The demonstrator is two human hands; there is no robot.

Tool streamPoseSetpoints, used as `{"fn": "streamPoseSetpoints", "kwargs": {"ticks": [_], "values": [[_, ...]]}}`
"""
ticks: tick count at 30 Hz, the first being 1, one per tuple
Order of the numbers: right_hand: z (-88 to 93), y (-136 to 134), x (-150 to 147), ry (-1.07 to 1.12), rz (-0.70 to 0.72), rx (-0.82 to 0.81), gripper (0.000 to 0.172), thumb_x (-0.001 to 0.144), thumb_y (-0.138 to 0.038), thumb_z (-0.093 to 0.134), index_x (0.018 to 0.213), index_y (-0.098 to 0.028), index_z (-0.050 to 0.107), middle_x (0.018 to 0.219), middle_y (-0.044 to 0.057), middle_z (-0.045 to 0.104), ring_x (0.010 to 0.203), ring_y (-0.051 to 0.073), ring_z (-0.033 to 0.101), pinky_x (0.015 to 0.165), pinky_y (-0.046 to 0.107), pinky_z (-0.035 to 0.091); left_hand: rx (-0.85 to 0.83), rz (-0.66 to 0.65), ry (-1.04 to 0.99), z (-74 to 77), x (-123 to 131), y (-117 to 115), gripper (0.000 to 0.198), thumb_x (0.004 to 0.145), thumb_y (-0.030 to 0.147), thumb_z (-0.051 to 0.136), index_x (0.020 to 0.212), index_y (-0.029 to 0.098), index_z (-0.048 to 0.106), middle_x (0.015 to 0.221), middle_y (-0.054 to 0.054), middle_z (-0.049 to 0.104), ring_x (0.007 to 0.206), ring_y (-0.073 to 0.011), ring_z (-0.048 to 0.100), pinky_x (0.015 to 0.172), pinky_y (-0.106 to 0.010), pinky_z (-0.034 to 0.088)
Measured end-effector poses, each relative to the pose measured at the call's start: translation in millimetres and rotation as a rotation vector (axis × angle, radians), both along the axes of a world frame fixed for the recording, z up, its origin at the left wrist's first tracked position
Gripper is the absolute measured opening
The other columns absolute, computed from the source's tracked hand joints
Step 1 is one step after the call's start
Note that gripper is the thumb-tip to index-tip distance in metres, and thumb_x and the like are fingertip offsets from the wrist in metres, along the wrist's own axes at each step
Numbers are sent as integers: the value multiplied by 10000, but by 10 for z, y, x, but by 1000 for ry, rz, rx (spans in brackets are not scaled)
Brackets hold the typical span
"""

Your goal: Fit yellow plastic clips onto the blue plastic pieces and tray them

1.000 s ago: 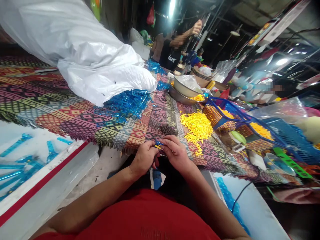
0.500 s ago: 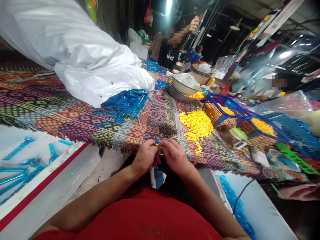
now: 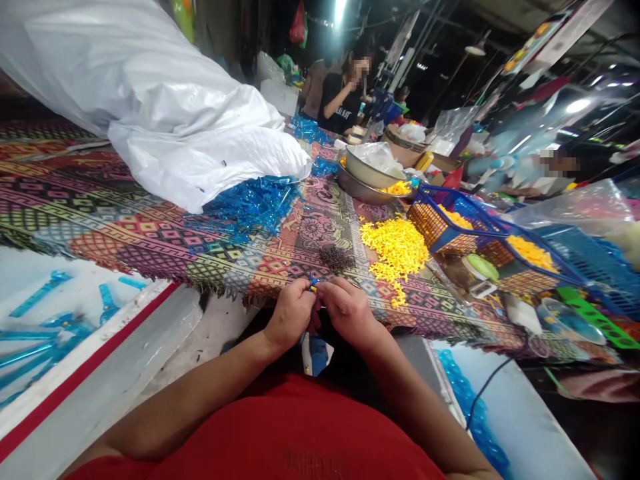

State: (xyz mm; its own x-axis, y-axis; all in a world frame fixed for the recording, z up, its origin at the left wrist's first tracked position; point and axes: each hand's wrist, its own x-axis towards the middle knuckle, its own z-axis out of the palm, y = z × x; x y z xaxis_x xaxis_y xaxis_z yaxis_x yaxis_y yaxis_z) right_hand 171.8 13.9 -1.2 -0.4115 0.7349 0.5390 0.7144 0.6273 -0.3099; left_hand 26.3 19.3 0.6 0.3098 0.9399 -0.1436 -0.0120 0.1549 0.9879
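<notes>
We note both hands raised close together at the near edge of the bench (image 3: 130,230), which is draped in a patterned woven cloth. Between them, a small blue-and-yellow piece (image 3: 313,283) is pinched at the fingertips, too small for us to make out its shape. The fingers (image 3: 306,288) of the left hand (image 3: 290,320) are curled and closed on it from the left. The fingers (image 3: 326,289) of the right hand (image 3: 349,313) are bent inward and meet it from the right. Neither hand is open; both are grasping this one piece, and the two hands touch or nearly touch just below it.

Just beyond the fingers, a dark heap of small parts (image 3: 336,258) lies on the cloth. Farther right is a larger pile of yellow pieces (image 3: 395,250). Up and to the left of the fingers, a tangle of blue plastic pieces (image 3: 245,207) sits against a big white plastic sack (image 3: 165,113).

Beyond the yellow pile stand a metal bowl (image 3: 365,175) and a blue basket (image 3: 450,223) holding more yellow pieces. Below the hands, a blue part (image 3: 316,355) shows in the lap, against a red shirt (image 3: 250,433). Across the bench, a co-worker (image 3: 341,100) stands well apart, hands nowhere near ours.
</notes>
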Motion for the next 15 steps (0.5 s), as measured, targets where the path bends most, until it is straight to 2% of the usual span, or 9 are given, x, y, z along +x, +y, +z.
{"fn": "streamPoseSetpoints", "kwargs": {"ticks": [4, 9, 12, 15], "values": [[-6, -3, -12, -1, -11, -2, 173, 878, -124, 436, 917, -177, 595, 774, 52, 581, 709, 146, 554, 645, 257, 473, 44, 24, 51, 20, -25, -22, 100, 763, 196, 404, 704, 182, 484, 440, 37, 526, 342, -104, 481, 341, -181, 367], [27, -2, -37, -41, 7, -7, 207, 888, -127, 404, 935, -177, 600, 749, 42, 552, 666, 133, 524, 598, 240, 448, 35, 28, 57, -5, -54, -27, 109, 760, 198, 414, 730, 171, 515, 432, 36, 516, 343, -105, 472, 334, -183, 357], [68, 4, -27, -34, 23, 10, 202, 887, -131, 406, 886, -180, 602, 734, 37, 537, 651, 126, 508, 581, 232, 429, 14, -8, -124, -36, -66, -27, 141, 761, 230, 473, 838, 155, 564, 555, 14, 579, 434, -106, 530, 396, -192, 416], [93, 6, -16, -8, 44, 32, 163, 878, -162, 438, 929, -174, 593, 761, 47, 545, 664, 131, 516, 579, 231, 425, -110, -78, -340, -62, -63, -37, 236, 766, 302, 510, 934, 149, 571, 651, -8, 608, 492, -117, 561, 440, -222, 456]]}}
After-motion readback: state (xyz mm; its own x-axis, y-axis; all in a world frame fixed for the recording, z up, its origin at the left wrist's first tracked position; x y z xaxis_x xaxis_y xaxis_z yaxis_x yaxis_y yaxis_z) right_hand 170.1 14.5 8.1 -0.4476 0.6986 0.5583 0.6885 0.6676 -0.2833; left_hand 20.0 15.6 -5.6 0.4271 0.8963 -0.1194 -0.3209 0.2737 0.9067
